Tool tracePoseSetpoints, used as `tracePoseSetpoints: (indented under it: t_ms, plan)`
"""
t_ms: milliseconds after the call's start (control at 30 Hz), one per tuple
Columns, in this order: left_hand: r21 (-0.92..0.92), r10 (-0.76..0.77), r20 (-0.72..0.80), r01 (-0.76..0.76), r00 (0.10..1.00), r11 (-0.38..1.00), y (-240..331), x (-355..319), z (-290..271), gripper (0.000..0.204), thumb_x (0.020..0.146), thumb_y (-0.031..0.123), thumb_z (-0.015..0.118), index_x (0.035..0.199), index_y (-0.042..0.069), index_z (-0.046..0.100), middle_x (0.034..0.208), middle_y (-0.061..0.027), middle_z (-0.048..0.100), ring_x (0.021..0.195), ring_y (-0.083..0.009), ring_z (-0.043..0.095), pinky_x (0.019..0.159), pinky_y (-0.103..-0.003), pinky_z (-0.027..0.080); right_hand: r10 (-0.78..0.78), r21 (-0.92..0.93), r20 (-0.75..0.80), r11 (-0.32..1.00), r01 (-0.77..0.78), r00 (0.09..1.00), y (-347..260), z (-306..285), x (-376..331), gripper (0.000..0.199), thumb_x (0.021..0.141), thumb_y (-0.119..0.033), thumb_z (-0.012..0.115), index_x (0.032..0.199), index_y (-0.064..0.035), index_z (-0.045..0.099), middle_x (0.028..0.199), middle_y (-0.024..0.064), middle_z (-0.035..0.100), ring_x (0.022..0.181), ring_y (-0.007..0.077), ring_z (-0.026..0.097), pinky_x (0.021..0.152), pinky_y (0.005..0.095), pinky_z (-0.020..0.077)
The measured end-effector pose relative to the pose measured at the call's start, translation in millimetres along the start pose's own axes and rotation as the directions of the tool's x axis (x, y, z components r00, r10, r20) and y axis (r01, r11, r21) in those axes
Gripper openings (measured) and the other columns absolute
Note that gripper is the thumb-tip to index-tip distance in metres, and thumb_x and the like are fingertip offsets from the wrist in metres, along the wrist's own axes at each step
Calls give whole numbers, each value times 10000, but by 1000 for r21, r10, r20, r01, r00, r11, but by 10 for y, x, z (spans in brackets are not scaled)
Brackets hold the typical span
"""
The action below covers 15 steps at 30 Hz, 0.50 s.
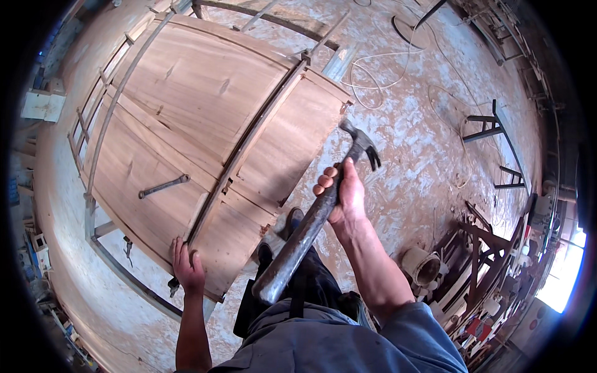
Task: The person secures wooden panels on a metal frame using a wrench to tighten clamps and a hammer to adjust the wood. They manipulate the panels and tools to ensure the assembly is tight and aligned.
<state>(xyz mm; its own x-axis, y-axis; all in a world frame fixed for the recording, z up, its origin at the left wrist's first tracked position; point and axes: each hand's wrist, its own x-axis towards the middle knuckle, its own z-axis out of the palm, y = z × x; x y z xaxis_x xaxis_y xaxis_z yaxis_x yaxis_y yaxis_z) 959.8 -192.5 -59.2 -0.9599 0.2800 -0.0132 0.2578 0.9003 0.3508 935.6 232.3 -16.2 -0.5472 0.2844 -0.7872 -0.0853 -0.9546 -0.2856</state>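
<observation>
My right hand grips a claw hammer high on its dark, worn handle, close below the head. The hammer is tilted, its head away from me and its handle end near my waist. A large wooden panel lies flat on my left, framed with rails and stiles. My left hand rests on its near edge with fingers stretched out, beside the end of a long metal bar clamp running across the panel. A second bar clamp crosses farther left. A wrench-like metal tool lies on the panel.
A metal frame supports the panel, and clamp screws stick out at its near side. Pale cable loops over the paint-spattered floor. At right are a metal stand, a bucket and piled timber. My shoes show beside the panel.
</observation>
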Motion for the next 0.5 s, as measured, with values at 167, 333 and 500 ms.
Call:
tracePoseSetpoints:
  t_ms: [167, 333, 500]
  plan:
    - [-6, -1, -14, 1, 1000, 1000, -25, -25, 26, 379, 883, 100, 528, 1186, -126, 537, 1392, -268, 474, 1329, -428, 410, 1124, -488, 313, 32, -45, 7, 998, -32, 999, -162, -71, -65, 313, 1035, -412, 404, 939, -116, 431, 696, 32, 492, 516, 153, 480, 436, 319, 439]
    - [0, -5, -20, 5, 1000, 1000, -13, -29, 34, 369, 902, 148, 532, 1160, -114, 556, 1389, -253, 484, 1333, -425, 408, 1120, -498, 312, 110, -77, 29, 991, -108, 993, -190, -118, -126, 302, 1033, -398, 420, 966, -104, 447, 692, 30, 504, 507, 160, 476, 432, 334, 434]
    - [34, -11, 2, 11, 1000, 999, -33, -41, 34, 375, 882, 102, 532, 1189, -114, 533, 1408, -249, 465, 1342, -422, 394, 1129, -495, 302, 100, -132, 52, 987, -92, 994, -402, -315, -96, 320, 1028, -420, 420, 910, -123, 430, 692, 24, 512, 510, 160, 498, 435, 335, 454]
